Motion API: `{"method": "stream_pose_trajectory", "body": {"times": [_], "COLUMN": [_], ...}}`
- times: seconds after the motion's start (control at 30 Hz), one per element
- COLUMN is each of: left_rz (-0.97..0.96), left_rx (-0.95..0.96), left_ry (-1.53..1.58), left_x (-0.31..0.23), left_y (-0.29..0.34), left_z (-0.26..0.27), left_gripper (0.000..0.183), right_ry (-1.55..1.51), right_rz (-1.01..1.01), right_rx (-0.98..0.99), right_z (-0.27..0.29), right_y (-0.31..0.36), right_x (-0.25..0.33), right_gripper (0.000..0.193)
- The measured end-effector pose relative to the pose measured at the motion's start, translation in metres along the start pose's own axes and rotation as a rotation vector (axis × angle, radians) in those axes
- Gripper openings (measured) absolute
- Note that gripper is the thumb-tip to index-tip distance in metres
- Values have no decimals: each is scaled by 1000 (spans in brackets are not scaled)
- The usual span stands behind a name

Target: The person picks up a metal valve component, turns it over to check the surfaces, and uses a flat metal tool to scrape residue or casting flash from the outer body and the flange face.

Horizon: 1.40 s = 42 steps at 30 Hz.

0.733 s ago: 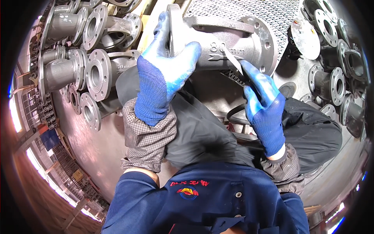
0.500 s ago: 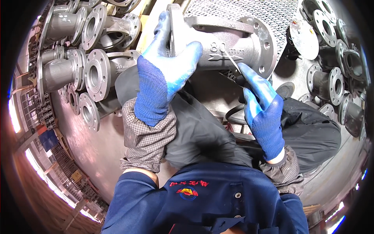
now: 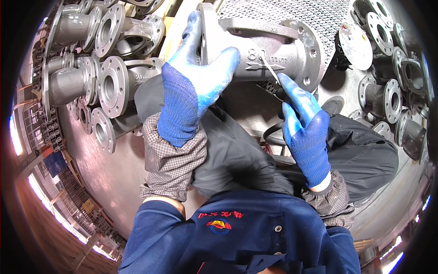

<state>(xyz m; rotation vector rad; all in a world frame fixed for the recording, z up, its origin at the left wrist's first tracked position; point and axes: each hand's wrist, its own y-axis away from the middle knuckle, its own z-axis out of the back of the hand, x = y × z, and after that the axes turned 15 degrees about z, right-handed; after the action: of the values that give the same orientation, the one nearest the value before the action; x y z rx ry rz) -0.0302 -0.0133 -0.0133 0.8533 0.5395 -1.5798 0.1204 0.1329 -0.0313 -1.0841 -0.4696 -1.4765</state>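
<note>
You hold a grey cast valve body [image 3: 269,50] steady across your lap while working its side with a thin tool.

Your left hand [image 3: 189,91], in a blue glove, wraps its near flange, fingers curled over the rim. Your right hand [image 3: 303,123] is pinched shut on a slim metal pick [image 3: 270,69], whose tip touches the raised markings. More flanged castings [image 3: 91,77] lie stacked to your left.
</note>
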Motion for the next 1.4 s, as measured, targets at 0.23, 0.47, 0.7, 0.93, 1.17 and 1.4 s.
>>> {"method": "stream_pose_trajectory", "body": {"times": [0.23,0.47,0.7,0.93,1.17,1.4], "left_rz": [-125,-97,-26,-112,-76,-19], "left_rx": [-37,-9,-20,-62,-33,3], "left_ry": [-82,-36,-1,-29,-24,69], "left_x": [-2,0,-1,2,2,-1], "left_y": [0,0,0,-2,-2,-1], "left_z": [-1,-1,-1,-2,-2,-1], "left_gripper": [63,64,63,62,61,63], "right_ry": [145,269,269,166,180,402], "right_rz": [61,-17,-72,7,-17,164], "right_rx": [16,110,148,56,81,93], "right_z": [-4,-5,4,6,4,26], "right_y": [3,2,-2,0,4,-12], "right_x": [2,9,15,9,4,8], "right_gripper": [45,45,46,43,46,50]}}
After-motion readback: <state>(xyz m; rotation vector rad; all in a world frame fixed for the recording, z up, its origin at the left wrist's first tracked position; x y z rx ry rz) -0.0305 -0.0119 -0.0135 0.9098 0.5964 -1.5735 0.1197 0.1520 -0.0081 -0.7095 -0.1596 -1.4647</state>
